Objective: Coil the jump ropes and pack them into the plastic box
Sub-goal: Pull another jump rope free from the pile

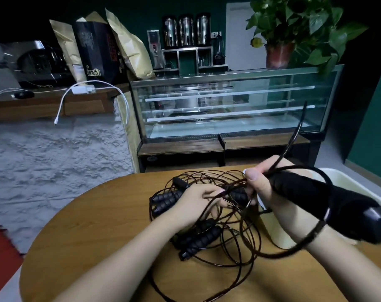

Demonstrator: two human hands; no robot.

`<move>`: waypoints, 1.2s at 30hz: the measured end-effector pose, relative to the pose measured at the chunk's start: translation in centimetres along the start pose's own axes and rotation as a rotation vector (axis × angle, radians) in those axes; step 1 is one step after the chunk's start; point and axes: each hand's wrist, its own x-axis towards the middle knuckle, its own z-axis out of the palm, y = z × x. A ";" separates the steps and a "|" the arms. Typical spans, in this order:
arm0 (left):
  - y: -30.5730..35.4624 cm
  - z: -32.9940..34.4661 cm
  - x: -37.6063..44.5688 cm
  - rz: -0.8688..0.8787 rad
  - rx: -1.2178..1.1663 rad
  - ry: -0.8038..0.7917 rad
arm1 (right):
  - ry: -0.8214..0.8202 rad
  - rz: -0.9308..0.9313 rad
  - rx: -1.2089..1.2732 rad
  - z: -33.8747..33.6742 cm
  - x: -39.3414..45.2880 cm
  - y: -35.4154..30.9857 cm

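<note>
Wooden bench (102, 225) is covered at its middle by tangled jump ropes (207, 234), thin cords looping around black handles. Cord is being pinched by the left hand (198, 203), fingers curled. A black handle (305, 190) is gripped by the raised right hand (270, 184). Far right, the plastic box (359, 188) is seen, pale.

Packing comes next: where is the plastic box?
In the head view, the plastic box sits at the table's right edge, behind the right hand.
</note>
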 end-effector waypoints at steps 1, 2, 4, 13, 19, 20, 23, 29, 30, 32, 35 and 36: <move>0.1 -0.4 -0.1 -0.006 -0.068 -0.043 | 0.021 0.032 -0.002 -0.3 0.0 0.7; 0.1 -0.7 -0.1 -0.008 -0.150 -0.090 | 0.010 0.053 0.005 -0.3 0.1 1.1; 0.5 -0.9 -0.2 0.004 -0.297 -0.188 | -0.025 0.086 0.044 -0.4 0.2 1.8; 2.7 0.4 -0.7 0.060 -0.045 -0.254 | 0.043 0.095 0.372 -0.2 1.4 0.6; 0.9 0.0 -0.3 -0.003 0.010 -0.153 | 0.005 0.062 0.550 -1.0 1.4 -1.3; 1.1 -0.1 -0.1 -0.026 -0.080 -0.099 | 0.008 0.054 0.460 -1.2 1.2 -1.1; 2.7 -1.3 0.2 0.029 -0.242 0.110 | 0.041 0.126 0.227 -1.7 0.8 -0.2; 7.4 -3.9 -0.2 0.279 -0.192 0.288 | 0.058 0.417 0.214 -0.3 0.3 1.4; 8.0 -4.0 -0.3 0.304 -0.207 0.273 | 0.079 0.476 0.265 0.3 0.3 1.6; 9.3 -3.6 -0.8 0.349 -0.220 0.208 | 0.072 0.599 0.443 1.7 0.3 1.4; 10.3 -2.5 -1.5 0.370 -0.244 0.128 | -0.093 0.699 0.802 3.3 0.4 1.5; 10.5 -2.2 -1.7 0.373 -0.243 0.122 | -0.179 0.694 0.935 3.7 0.4 1.2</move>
